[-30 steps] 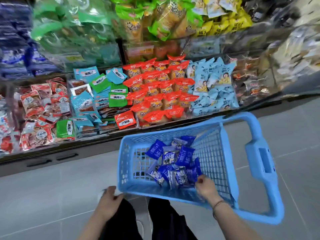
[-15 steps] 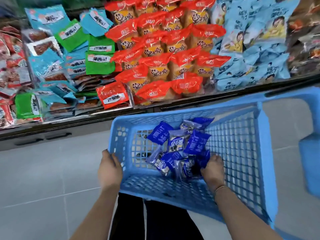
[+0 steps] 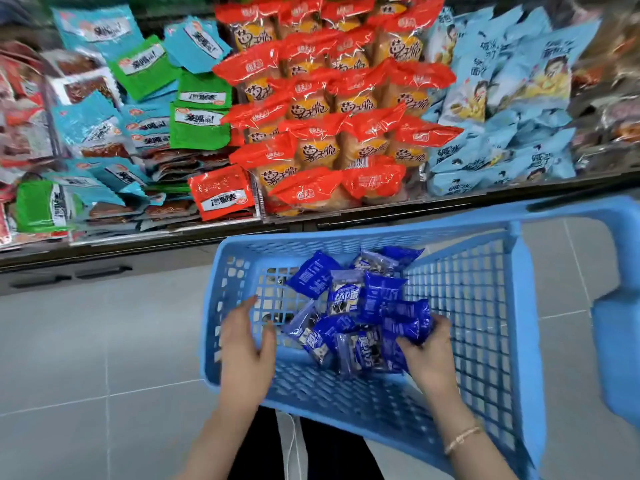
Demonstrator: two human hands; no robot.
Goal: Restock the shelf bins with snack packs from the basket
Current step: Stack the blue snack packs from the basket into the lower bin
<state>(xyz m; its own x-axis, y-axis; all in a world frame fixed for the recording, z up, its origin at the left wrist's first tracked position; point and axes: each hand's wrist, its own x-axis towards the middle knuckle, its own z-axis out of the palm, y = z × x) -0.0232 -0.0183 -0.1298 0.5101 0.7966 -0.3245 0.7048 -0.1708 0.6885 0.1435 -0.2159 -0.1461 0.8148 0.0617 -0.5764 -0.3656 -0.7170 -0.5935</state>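
My left grip (image 3: pixel 247 344) is inside the basket (image 3: pixel 485 306), close to its left wall. Its fingers are straight and spread and it holds nothing. The blue packs (image 3: pixel 346 306) lie heaped on the basket's bottom, from the middle toward the far wall. The nearest of them, a partly clear one, is just beside my left thumb; I cannot tell whether they touch.

My right grip (image 3: pixel 424 355) is at the right edge of the heap, between the packs and the basket's right wall. Its fingers are curled round the end pack (image 3: pixel 407 322), which rests on top of others in the heap. A thin bracelet (image 3: pixel 462 436) sits on that wrist.

The basket's far rim lies just before the front edge of the shelf (image 3: pixel 173 237), and its handle (image 3: pixel 616 341) stands out to the right. On the shelf, red packs (image 3: pixel 329 116) fill the middle bin straight beyond the basket. Pale packs (image 3: pixel 502 98) lie in the bin to their right, and green and teal packs (image 3: pixel 156 98) in the bin to their left. Grey floor tiles (image 3: pixel 86 341) show to the left of the basket.
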